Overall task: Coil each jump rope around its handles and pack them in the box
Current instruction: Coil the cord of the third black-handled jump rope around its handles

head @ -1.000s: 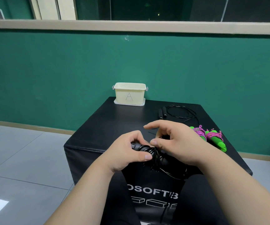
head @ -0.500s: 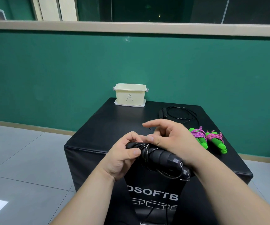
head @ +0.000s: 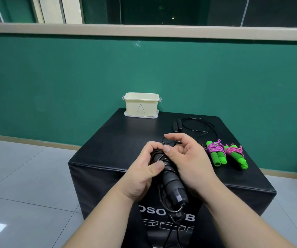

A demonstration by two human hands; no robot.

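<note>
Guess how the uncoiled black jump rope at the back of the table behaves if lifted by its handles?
The uncoiled black thin-cord jump rope is likely floppy: its cord lies in slack loops on the black padded table, so it should dangle and trail. Its slim round handles may roll if pushed. It is probably light.
</note>
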